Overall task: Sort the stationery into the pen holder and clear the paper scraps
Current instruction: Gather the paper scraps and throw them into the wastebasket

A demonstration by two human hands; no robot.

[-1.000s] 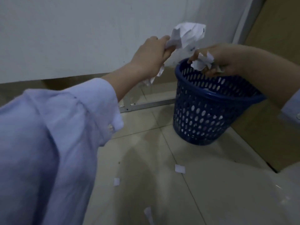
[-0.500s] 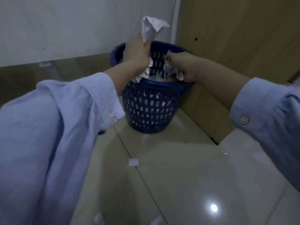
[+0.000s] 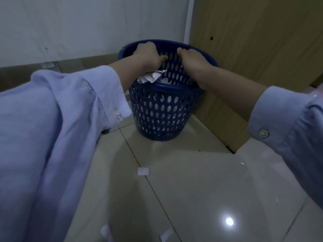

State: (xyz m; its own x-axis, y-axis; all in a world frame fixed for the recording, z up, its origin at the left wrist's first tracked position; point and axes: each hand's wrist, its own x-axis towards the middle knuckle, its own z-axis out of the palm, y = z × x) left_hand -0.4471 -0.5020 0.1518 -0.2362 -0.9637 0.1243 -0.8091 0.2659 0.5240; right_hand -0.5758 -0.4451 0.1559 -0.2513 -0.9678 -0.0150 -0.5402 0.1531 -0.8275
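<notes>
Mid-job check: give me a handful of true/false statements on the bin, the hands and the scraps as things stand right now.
1. The left hand and right hand reach over the blue basket. True.
2. The blue basket lies tipped on its side. False: it stands upright on the tiled floor.
3. A square paper scrap lies on the tiled floor in front of the blue basket. True.
4. The blue basket is empty. False: crumpled paper shows inside it, just under the left hand.
5. The blue basket stands beside a wooden panel. True.
</notes>
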